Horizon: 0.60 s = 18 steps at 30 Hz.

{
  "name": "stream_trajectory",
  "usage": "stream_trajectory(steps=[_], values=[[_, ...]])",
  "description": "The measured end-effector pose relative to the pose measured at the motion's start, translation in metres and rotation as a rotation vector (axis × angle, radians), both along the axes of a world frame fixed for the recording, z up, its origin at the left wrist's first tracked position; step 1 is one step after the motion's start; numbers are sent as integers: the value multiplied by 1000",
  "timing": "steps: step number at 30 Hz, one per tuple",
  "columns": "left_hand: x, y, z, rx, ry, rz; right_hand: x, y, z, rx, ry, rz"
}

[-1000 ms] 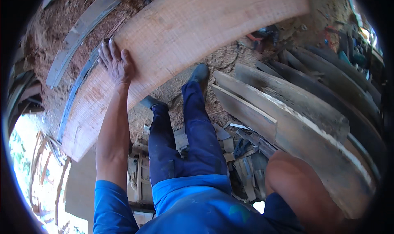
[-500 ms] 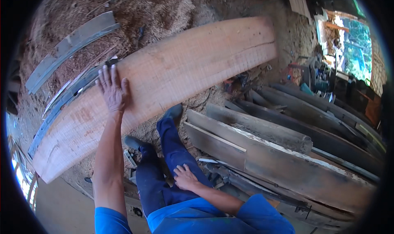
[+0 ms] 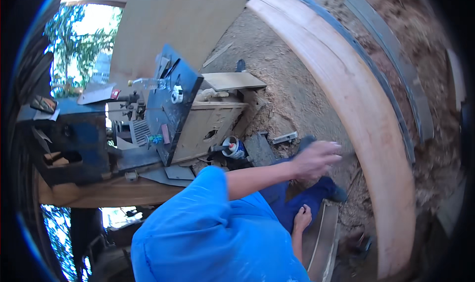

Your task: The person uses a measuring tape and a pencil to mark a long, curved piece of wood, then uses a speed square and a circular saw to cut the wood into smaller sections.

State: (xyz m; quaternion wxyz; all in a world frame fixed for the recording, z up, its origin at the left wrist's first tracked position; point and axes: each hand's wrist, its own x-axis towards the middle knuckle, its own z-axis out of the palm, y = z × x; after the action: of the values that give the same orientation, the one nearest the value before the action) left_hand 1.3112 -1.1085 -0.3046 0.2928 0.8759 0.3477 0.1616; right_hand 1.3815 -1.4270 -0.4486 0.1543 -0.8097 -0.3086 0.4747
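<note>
My left hand (image 3: 317, 159) hangs in the air over my legs, slightly blurred. Its fingers reach loosely toward the long curved wooden plank (image 3: 368, 116) and hold nothing; a gap separates them from its edge. The pale plank lies on the ground, arching from the top of the view down the right side. Against my trouser leg rests my right hand (image 3: 302, 217), its fingers laid out and nothing visible in them. A dark, bark-like strip (image 3: 391, 91) runs along the plank's outer edge.
At left, a dark-topped bench (image 3: 173, 106) carries a clear bottle and small items. A container (image 3: 234, 147) with a brush-like thing stands below it. Behind leans a plywood sheet (image 3: 168, 24). A curved grey offcut (image 3: 396, 59) lies beyond the plank; boards (image 3: 322, 242) are by my right arm.
My left hand has lifted off the plank. The view has swung left, bringing the bench into sight and shifting the plank to the right. My right hand stays on my leg.
</note>
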Motion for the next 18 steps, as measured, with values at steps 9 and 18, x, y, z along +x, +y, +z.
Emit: stream_trajectory(steps=[9,18], values=[[-365,51,222,618,211,1240,-14,34,32,-23,63,323],[-638,302,156,49,587,1604,46,61,27,-196,213,68]])
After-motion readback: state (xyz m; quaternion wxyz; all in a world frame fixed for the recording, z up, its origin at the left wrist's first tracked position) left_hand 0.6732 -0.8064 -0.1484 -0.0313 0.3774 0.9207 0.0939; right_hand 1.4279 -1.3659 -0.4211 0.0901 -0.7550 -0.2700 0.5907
